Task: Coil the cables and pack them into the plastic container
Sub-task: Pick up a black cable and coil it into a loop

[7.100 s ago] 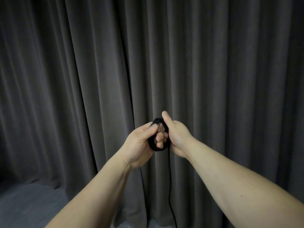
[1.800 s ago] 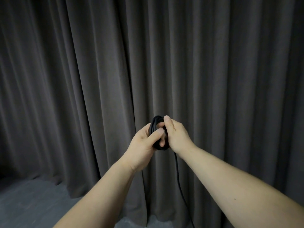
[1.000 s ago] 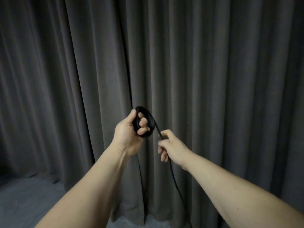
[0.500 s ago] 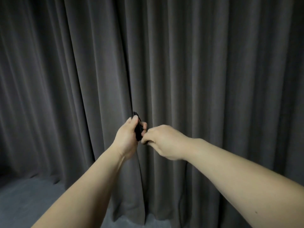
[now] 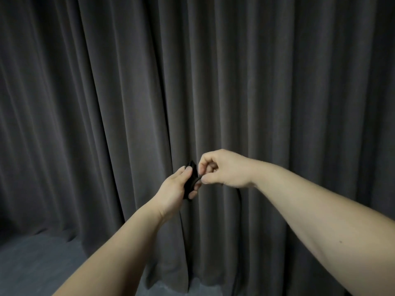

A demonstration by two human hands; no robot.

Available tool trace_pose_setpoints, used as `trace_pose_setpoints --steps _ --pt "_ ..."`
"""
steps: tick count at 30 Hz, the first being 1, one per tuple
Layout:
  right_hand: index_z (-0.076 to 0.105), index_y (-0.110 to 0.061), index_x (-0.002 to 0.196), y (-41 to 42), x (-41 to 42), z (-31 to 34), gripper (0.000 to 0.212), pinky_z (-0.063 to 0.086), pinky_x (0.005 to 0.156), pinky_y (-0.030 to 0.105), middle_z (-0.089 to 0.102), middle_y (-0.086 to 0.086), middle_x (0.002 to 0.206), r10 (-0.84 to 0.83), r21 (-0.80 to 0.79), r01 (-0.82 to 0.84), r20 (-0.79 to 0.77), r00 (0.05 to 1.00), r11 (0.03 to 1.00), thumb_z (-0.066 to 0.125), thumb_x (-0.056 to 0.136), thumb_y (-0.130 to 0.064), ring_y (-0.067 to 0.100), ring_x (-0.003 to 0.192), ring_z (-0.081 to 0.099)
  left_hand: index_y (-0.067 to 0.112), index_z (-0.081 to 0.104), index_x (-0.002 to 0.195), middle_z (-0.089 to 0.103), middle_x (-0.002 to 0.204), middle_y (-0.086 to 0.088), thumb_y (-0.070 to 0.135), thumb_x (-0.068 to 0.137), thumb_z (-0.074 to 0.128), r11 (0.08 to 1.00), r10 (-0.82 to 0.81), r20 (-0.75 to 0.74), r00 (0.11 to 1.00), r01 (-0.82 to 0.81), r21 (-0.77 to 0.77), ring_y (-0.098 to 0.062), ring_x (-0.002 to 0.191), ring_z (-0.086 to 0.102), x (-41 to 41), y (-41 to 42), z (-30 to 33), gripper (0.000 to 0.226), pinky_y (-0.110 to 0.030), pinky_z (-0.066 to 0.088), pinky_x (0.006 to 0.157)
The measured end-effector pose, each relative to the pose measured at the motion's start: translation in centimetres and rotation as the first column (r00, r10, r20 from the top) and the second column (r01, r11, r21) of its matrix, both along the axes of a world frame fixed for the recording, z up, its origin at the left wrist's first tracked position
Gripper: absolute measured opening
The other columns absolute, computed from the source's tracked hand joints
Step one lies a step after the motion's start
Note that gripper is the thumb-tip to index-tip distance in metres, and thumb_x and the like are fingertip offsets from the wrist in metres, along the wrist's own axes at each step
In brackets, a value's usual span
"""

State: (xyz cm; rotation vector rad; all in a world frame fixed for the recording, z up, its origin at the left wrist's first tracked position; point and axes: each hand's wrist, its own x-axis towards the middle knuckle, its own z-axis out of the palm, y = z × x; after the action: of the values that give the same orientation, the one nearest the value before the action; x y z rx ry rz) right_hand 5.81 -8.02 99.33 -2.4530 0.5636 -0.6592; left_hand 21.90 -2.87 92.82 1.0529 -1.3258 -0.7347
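We find the coil gripped in the left hand, held out in mid-air at the scene's centre, in front of the curtain. A second ago this coil faced us as an open ring, with the right hand lower and apart from it, running along the loose strand. Now the coil is turned edge-on and the right hand has come up to it, level with its upper half. We judge that another turn is being laid on, so the coiling step is under way and not yet closed out.

Left hand: clenched round the coil, thumb on the near face, fingertips showing at the far edge below. The coil is mostly hidden by this grasp.

Right hand: fingers curled, thumb and forefinger pinching a short dark strand that runs straight into the coil. The other fingers are tucked in and hold nothing that we can see.

The loose tail below the hands cannot be made out against the dark folds, so we cannot say how much cable is left to wind.

No container appears in view. We judge packing is some way off; the person must first finish the coil, then turn to wherever the container stands.

Grey floor lies at lower left.
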Motion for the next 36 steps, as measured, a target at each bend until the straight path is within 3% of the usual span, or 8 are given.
trace_pose_setpoints --steps 3,7,10,13,16,21,31,36 --pt "0.06 -0.022 0.078 0.3 0.3 0.1 0.02 0.045 0.064 0.018 0.066 -0.004 0.07 0.043 -0.021 -0.042 0.067 0.997 0.999 0.065 0.085 -0.004 0.004 0.061 0.058 0.006 0.05 0.105 0.05 0.067 -0.004 0.029 0.104 0.037 1.0 -0.022 0.002 1.0 0.022 0.004 -0.016 0.054 0.04 0.1 -0.1 -0.1 0.025 -0.029 0.035 0.058" --pt "0.064 -0.017 0.079 0.2 1.1 -0.3 0.014 0.055 0.079 0.029 0.071 0.004 0.08 0.032 -0.067 -0.018 0.217 0.976 0.998 0.066 0.084 -0.004 0.014 0.078 0.068 0.003 0.05 0.109 0.052 0.069 -0.006 0.037 0.091 0.044 0.996 -0.089 0.014 0.996 0.089 0.02 -0.019 0.056 0.042 -0.1 -0.1 0.2 0.039 -0.03 0.037 0.058" --pt "0.064 -0.018 0.076 -0.2 1.3 -0.5 0.016 0.051 0.072 0.02 0.067 -0.001 0.075 -0.001 -0.044 0.016 0.316 0.949 0.999 0.071 0.082 -0.004 0.006 0.071 0.063 -0.002 0.05 0.114 0.052 0.069 -0.007 0.035 0.094 0.041 0.99 -0.14 -0.019 0.99 0.14 0.02 -0.02 0.055 0.041 0.4 -0.2 0.4 0.043 -0.031 0.036 0.057" --pt "0.062 -0.02 0.071 -0.6 1.5 -0.5 0.02 0.046 0.064 0.016 0.063 -0.005 0.065 -0.036 0.022 0.031 0.367 0.929 0.999 0.076 0.077 -0.006 0.003 0.061 0.057 0.007 0.048 0.109 0.05 0.067 -0.008 0.029 0.102 0.035 0.983 -0.181 -0.037 0.983 0.181 0.015 -0.018 0.053 0.039 0.5 0.2 0.5 0.027 -0.029 0.035 0.056" --pt "0.061 -0.018 0.066 -1.3 1.6 -0.6 0.023 0.042 0.062 0.019 0.058 -0.001 0.059 -0.115 0.106 0.078 0.421 0.9 0.991 0.083 0.07 -0.011 0.008 0.057 0.051 0.007 0.049 0.101 0.045 0.065 -0.007 0.027 0.104 0.027 0.97 -0.238 -0.065 0.969 0.24 0.023 -0.015 0.05 0.033 0.4 0.7 0.4 0.029 -0.027 0.032 0.055" --pt "0.065 -0.008 0.074 -1.9 1.1 -0.6 0.013 0.039 0.051 0.009 0.061 -0.01 0.053 -0.05 0.288 -0.069 0.384 0.922 0.955 0.071 0.081 0.001 -0.003 0.05 0.053 0.008 0.053 0.103 0.041 0.063 -0.007 0.033 0.105 0.022 0.955 -0.282 -0.112 0.953 0.29 0.068 -0.014 0.049 0.027 0.6 0.9 -0.1 0.04 -0.026 0.027 0.055" --pt "0.068 -0.016 0.067 -2.1 2.7 -1.4 0.016 0.052 0.071 0.024 0.066 -0.003 0.067 -0.128 0.109 0.086 0.481 0.867 0.99 0.078 0.076 -0.006 0.007 0.066 0.061 0.008 0.043 0.096 0.047 0.062 -0.008 0.031 0.1 0.032 0.97 -0.23 -0.04 0.972 0.232 0.074 -0.015 0.049 0.032 1.1 -0.4 -1.1 0.026 -0.026 0.03 0.054" --pt "0.059 -0.016 0.062 -4.0 1.5 -2.4 0.025 0.039 0.049 0.016 0.056 -0.006 0.054 -0.201 0.287 0.043 0.549 0.811 0.957 0.082 0.072 -0.016 0.002 0.047 0.048 0.012 0.051 0.079 0.036 0.054 -0.002 0.039 0.1 0.037 0.964 -0.248 -0.188 0.95 0.261 0.051 -0.009 0.042 0.021 -0.9 -0.1 -0.3 0.037 -0.036 0.01 0.063"
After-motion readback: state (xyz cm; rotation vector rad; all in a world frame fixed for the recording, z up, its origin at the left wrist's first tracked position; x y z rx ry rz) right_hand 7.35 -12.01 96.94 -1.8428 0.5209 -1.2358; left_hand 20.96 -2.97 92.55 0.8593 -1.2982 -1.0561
